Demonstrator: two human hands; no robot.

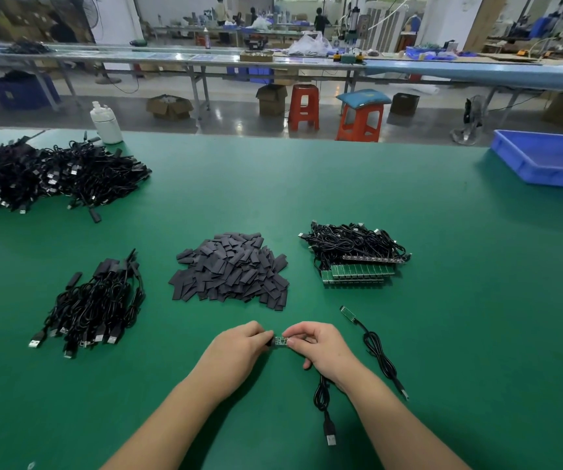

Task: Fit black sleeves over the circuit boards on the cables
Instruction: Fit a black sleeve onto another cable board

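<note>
Pinching circuit board, both hands, no legible writing

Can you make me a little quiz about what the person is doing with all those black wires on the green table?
1. True or false: both hands are holding the small circuit board.
2. Which pile lies farthest to the person's right: A) the loose black sleeves, B) the cables with bare green boards, C) the small bundle of finished cables?
3. Fill in: the spare cable lies on the table to the ____ of the right hand.

Key: 1 true: the left hand and right hand pinch it from either side. 2 B. 3 right.
</note>
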